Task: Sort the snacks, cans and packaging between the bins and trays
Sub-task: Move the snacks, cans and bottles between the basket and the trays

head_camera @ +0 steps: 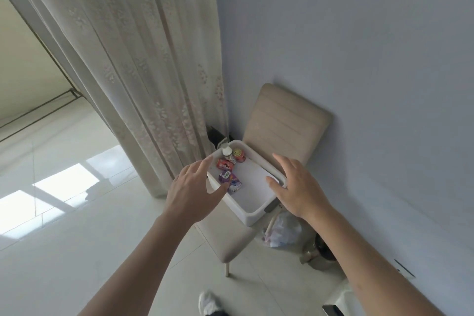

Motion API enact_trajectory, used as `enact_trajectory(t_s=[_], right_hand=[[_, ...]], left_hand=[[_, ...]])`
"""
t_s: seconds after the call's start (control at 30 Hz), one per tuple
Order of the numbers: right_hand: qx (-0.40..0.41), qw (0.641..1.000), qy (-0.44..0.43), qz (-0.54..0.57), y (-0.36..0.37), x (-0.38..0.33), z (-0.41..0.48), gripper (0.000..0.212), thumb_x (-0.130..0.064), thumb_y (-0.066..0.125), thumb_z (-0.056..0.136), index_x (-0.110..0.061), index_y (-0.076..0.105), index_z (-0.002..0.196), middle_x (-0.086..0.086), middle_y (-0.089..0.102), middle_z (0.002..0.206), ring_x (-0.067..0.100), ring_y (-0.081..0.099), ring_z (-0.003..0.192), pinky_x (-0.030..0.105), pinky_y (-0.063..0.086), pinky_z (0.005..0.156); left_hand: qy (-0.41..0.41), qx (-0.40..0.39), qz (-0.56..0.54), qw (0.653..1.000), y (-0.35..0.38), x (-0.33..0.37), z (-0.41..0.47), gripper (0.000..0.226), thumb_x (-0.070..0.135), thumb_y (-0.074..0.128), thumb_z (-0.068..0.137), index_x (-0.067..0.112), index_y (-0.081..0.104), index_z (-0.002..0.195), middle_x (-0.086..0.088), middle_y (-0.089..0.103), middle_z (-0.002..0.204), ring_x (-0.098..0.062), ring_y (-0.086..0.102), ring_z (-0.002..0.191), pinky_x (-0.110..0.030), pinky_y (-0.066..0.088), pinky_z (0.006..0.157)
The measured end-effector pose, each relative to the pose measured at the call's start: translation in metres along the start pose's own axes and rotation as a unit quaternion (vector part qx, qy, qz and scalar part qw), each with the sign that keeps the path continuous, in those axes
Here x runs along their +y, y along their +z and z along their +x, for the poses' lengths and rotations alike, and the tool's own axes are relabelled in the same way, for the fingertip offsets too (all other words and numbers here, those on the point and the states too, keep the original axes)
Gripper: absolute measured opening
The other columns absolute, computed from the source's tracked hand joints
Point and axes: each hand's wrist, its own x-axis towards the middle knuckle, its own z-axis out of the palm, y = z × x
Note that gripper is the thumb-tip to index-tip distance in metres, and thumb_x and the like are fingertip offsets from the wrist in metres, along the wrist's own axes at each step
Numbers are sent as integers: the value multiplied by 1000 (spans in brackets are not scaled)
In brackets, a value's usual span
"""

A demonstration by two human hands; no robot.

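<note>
A white plastic bin (252, 215) stands on the seat of a beige chair (284, 120) in the corner. Inside it lie a red can (225, 164), a red and yellow can (239, 155), a small white-capped bottle (227, 151) and a purple carton (230, 181). My left hand (191, 190) hovers with fingers spread over the bin's left rim. My right hand (298, 185) is spread at the bin's right rim, thumb touching the edge. Neither hand holds anything.
A long lace curtain (143, 72) hangs left of the chair. A grey wall is behind. A white plastic bag (282, 231) and a metal pot (319, 251) sit on the tiled floor right of the chair. My shoe (209, 303) shows below.
</note>
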Motion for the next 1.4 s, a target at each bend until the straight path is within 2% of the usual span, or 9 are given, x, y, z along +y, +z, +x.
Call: enact_trajectory(t_s=[0.23,0.4,0.63,0.8,0.97,1.13,1.4], right_hand=[[-28,999,18,-10,32,7,68,66,-48,54,98,-29,30,156,-1,43,154,18,43,139,35,42,111],[-46,998,48,-18,54,3,125,65,-46,56,98,-28,32,156,-1,44,153,17,43,139,32,40,112],[-21,995,96,-1,94,7,178,62,-42,57,99,-24,36,154,-3,45,153,13,43,140,25,35,110],[-44,991,116,39,144,23,191,61,-49,53,98,-30,35,154,-8,43,154,9,40,142,36,42,113],[-83,984,147,52,194,47,211,62,-45,55,101,-29,32,156,-10,39,157,5,34,145,20,33,110],[-96,979,164,72,235,82,237,63,-45,55,100,-31,31,156,-12,40,156,5,39,141,23,37,108],[-84,980,155,90,294,140,278,61,-43,55,99,-32,33,155,-13,45,150,3,43,136,17,37,102]], left_hand=[[-8,-24,-35,999,34,-39,77,74,63,61,89,36,34,153,8,51,151,-21,44,141,-43,43,111],[-8,-43,-58,997,56,-66,149,75,60,63,89,34,34,154,7,50,152,-20,44,140,-39,41,111],[13,-97,-58,993,89,-106,223,72,58,62,91,34,35,154,6,49,153,-22,42,142,-43,42,113],[-3,-124,-63,990,121,-135,244,70,58,60,92,33,39,153,5,48,153,-23,42,142,-43,44,111],[-13,-156,-78,985,171,-158,251,67,47,67,91,28,43,151,3,52,150,-24,44,138,-35,39,108],[-34,-164,-104,980,223,-164,257,67,46,68,91,31,41,150,6,48,153,-21,41,141,-38,42,108],[-40,-191,-107,975,313,-167,269,81,49,72,88,26,34,155,4,45,155,-19,38,142,-41,45,112]])
